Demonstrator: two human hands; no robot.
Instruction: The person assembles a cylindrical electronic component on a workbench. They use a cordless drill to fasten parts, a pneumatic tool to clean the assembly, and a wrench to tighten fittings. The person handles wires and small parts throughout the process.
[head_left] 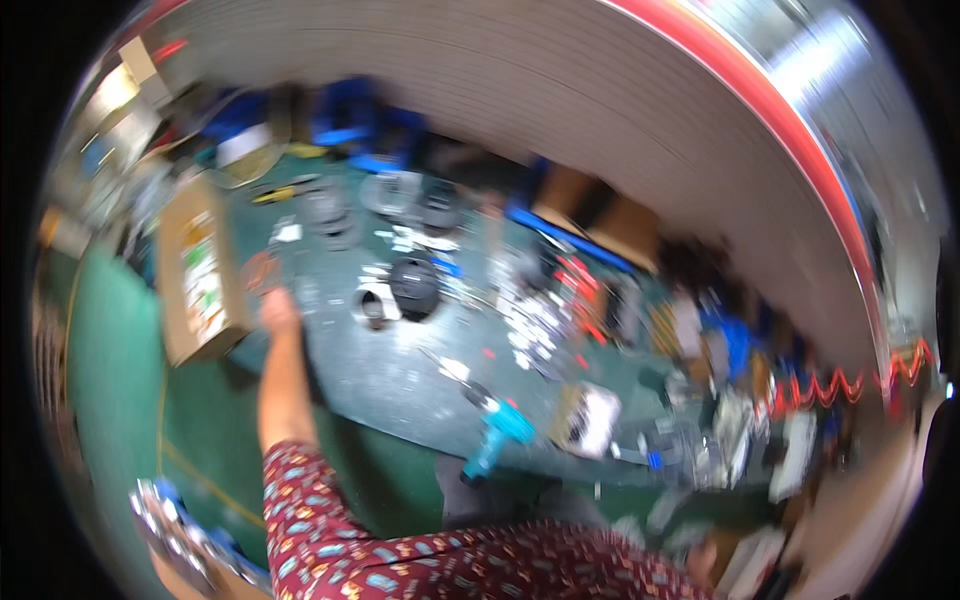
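My left arm stretches out to the table's left end, and my left hand (pixel 278 310) is smeared by motion. Right at its fingertips is an orange-red looped thing (pixel 262 270), too blurred to name; whether the fingers grip it does not show. Beside that hand stands an open cardboard box (pixel 185 335) with white, green and orange contents. Low at the right, close to my body, my right hand (pixel 702 558) shows only in part and blurred, its fingers unclear. Nearest to it are a pale box (pixel 755 560) and clear plastic bags (pixel 668 508).
On the dark green table (pixel 350 355) lie a teal cordless drill (pixel 497 437), a round black part (pixel 414 286), a grey ring (pixel 372 308) and scattered white pieces (pixel 535 325). Blue bins (pixel 345 110) line the back. A red coiled hose (pixel 820 392) hangs at the right.
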